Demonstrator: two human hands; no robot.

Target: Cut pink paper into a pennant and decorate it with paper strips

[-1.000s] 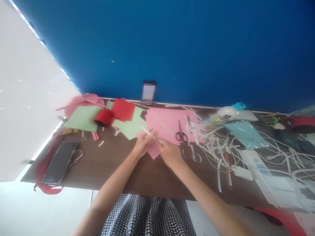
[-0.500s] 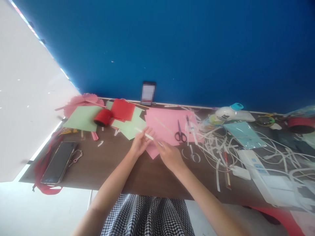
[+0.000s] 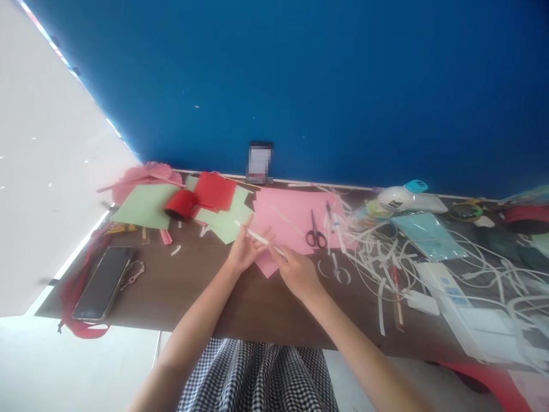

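Note:
A thin white stick, perhaps a tightly rolled paper tube [image 3: 258, 237], slants between my hands above the pink paper [image 3: 283, 206]. My right hand [image 3: 299, 273] is closed on its near end, the fingertips pinching it. Palm up, my left hand [image 3: 246, 250] lies under its far part, with the fingers spread and the stick resting across them near the thumb. Pale green paper [image 3: 227, 223] is just beyond my left hand. To the right of my hands, dark-handled scissors [image 3: 316, 236] lie on the pink paper.
A red roll [image 3: 180, 205] and red paper squares [image 3: 217, 190] are at left, beside a pink pleated paper piece [image 3: 146, 177]. A phone [image 3: 105, 283] lies near the front left. Tangled white cables and strips [image 3: 386, 257], a power strip [image 3: 448, 303] and a white bottle [image 3: 394, 198] crowd the right.
The fingers of my left hand have spread out more beneath the stick. My right hand keeps its pinch and has hardly moved.

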